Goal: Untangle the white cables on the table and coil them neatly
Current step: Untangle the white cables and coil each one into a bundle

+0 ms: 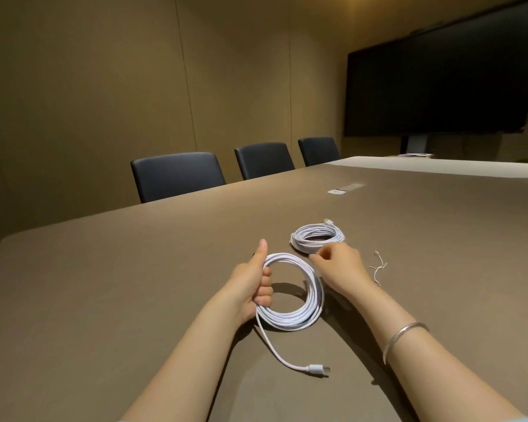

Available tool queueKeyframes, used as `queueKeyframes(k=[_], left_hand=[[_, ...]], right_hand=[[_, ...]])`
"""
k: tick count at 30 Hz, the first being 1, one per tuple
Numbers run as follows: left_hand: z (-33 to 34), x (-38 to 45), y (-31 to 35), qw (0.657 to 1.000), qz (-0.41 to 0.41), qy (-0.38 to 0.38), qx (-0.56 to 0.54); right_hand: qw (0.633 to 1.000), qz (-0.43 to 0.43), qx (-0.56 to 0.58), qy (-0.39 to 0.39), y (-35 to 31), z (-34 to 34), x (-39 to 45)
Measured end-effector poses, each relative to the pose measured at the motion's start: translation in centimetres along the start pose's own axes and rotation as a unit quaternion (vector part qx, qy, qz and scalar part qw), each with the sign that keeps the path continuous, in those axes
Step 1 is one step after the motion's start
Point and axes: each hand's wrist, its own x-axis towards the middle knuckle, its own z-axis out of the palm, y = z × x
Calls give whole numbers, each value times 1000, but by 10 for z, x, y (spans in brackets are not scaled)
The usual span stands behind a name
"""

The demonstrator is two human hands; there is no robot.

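Left hand (252,283) grips the near coil of white cable (290,292) at its left side, fingers curled through the loop and thumb pointing up along the outside. That coil is held tilted, its lower right part resting on the brown table (119,269), and its loose end trails toward the camera across the tabletop, ending in a white plug (317,369) that lies flat. Right hand (337,266) reaches over the far right edge of the same coil with its fingers bent and bunched together at the tips; whether they pinch the cable or only touch it cannot be told, since the fingertips are hidden behind the hand. A silver bracelet (404,338) sits on the right forearm. Just beyond the right hand lies a second coil of white cable (317,238), flat on the table, with a small connector sticking out at its far side. To the right of the right hand a thin white twist tie (378,266) lies loose on the table, apart from both coils. Farther along the tabletop is a pale rectangular panel (346,188). Three dark chairs (177,175) stand along the table's far left side, and a large black screen (445,80) stands at the right end of the room.
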Motion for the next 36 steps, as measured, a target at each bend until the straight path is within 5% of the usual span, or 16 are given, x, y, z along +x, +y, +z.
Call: queueKeyframes(k=[6, 13, 25, 27, 29, 32, 36], left_hand=[[-4, 13, -4, 999, 3, 21, -50], [-9, 16, -8, 995, 0, 5, -99], [-4, 12, -10, 988, -11, 18, -150], [-3, 13, -11, 990, -13, 23, -142], [-2, 15, -12, 991, -4, 33, -128], [2, 17, -10, 996, 33, 34, -82], [4, 16, -9, 997, 70, 18, -3]], right_hand=[[969, 79, -226, 65, 34, -19, 24], [959, 210, -186, 49, 52, -25, 32], [945, 139, -286, -74, 36, -32, 25], [974, 62, -211, -48, 25, -30, 25], [998, -11, -16, -56, 9, -24, 18], [943, -64, 289, -155, -21, -14, -7], [936, -84, 310, -146, -30, 6, -20]])
